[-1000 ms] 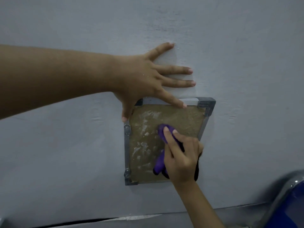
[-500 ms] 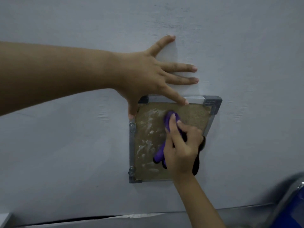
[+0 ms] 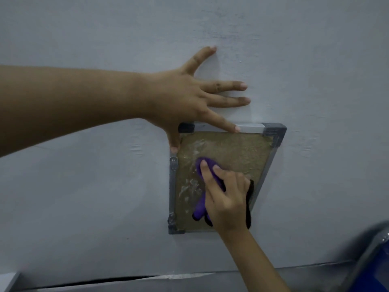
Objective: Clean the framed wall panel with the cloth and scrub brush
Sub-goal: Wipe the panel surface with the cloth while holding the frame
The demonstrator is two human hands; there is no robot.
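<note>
The right hand (image 3: 226, 199) is curling its fingers (image 3: 207, 171) around a purple scrub brush (image 3: 203, 182), pressing its head against the brown face of the framed wall panel (image 3: 235, 150); the brush's handle is pointing down past the palm, and something black is showing at the far edge of the hand, though what it is cannot be told. The left hand (image 3: 181, 100) is lying flat with its fingers spread wide, three of them touching the pale wall (image 3: 84, 186), the index finger resting on the panel's grey top frame and the thumb lying along its left edge. White smears are streaking the panel's left half. A blue object (image 3: 372, 268) is blurring the lower right corner.
</note>
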